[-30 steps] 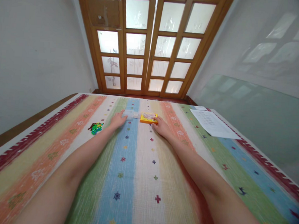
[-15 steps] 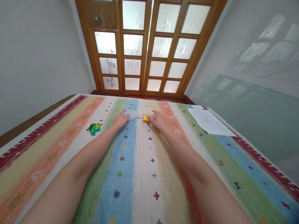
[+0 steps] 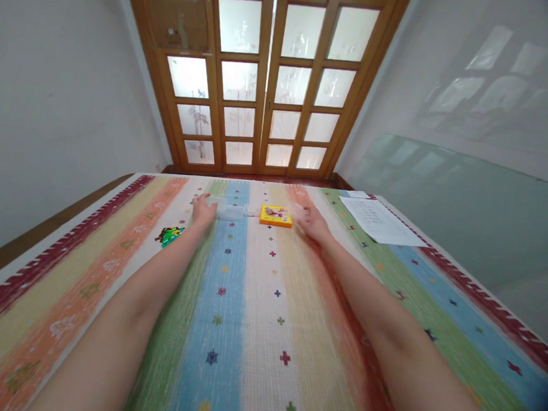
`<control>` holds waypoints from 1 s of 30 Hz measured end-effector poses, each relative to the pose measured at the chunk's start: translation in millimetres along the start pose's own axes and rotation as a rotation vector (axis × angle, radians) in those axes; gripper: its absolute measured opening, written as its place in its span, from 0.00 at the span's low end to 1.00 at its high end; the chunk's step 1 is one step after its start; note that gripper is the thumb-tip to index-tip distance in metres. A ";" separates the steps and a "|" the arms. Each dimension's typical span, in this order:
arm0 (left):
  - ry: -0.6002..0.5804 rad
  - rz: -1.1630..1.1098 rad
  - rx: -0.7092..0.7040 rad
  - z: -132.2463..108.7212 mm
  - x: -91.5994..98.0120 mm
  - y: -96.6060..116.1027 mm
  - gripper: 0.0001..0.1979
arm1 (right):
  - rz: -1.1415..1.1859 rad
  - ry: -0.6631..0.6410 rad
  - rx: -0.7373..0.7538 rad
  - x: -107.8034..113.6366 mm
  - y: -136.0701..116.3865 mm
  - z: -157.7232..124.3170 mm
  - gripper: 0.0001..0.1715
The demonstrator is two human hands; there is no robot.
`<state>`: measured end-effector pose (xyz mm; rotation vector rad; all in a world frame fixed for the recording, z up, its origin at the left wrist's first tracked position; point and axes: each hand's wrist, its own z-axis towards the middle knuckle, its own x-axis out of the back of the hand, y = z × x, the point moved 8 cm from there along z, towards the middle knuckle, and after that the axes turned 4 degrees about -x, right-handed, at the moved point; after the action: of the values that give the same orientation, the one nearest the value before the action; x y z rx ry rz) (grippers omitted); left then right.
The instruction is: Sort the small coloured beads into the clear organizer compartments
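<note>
My left hand (image 3: 203, 210) is at the left end of a see-through plastic piece (image 3: 230, 209), thumb and fingers closed about its edge. The piece is pale and lies low over the blue stripe; whether it is a box or a lid I cannot tell. A flat yellow-orange box (image 3: 275, 217) with a printed picture on top rests on the cloth, apart from both hands. To its right, my right hand (image 3: 314, 223) pinches a blurred, see-through plastic piece (image 3: 296, 212) that reaches to the box's right edge.
A pile of small green, yellow and dark pieces (image 3: 169, 236) lies left of my left forearm. Printed paper sheets (image 3: 380, 221) lie at the far right. A striped cloth (image 3: 246, 329) covers the table, with a glass-paned wooden door (image 3: 263, 161) behind it.
My hands have moved apart, the left one leftward and the right one rightward. The yellow box, partly covered by my right hand before, now shows whole.
</note>
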<state>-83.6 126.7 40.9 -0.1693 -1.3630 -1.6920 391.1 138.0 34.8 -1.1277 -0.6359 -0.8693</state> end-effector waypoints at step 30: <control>-0.308 0.383 -0.471 -77.5 -45.5 62.4 0.28 | -0.139 0.046 0.419 -24.1 -69.8 -31.7 0.27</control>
<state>19.0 90.8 27.8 -0.9330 -1.0325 -1.6680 319.5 102.1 40.1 -0.6907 -0.8210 -0.8287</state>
